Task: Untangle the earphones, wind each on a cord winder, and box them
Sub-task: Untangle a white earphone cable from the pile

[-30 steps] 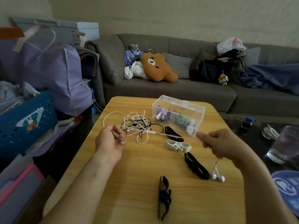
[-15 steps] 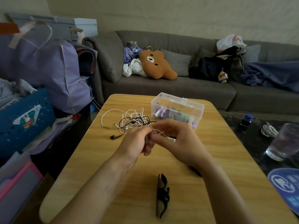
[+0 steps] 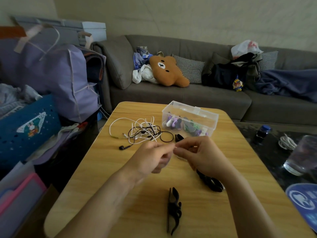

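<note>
A tangle of white and black earphone cords (image 3: 143,130) lies on the wooden table (image 3: 103,169), with a black earbud (image 3: 122,147) at its near left. Just in front of the tangle my left hand (image 3: 152,156) and my right hand (image 3: 197,155) meet, both pinching a thin white cord between them. A clear plastic box (image 3: 189,121) with purple and green winders inside stands behind my right hand. Black cord winders lie near the front edge (image 3: 173,210), under my right wrist (image 3: 210,182) and beside the box (image 3: 178,137).
A grey sofa (image 3: 188,98) with a bear cushion and bags runs behind the table. Purple bags and a blue crate (image 3: 25,127) crowd the left side. On a dark surface to the right stand a glass of water (image 3: 303,155), a small bottle (image 3: 261,133) and a coiled white cable.
My hands came together from wide apart a second ago. They now pinch the white cord close together at the table's middle. The white earbuds once at the right are no longer visible.
</note>
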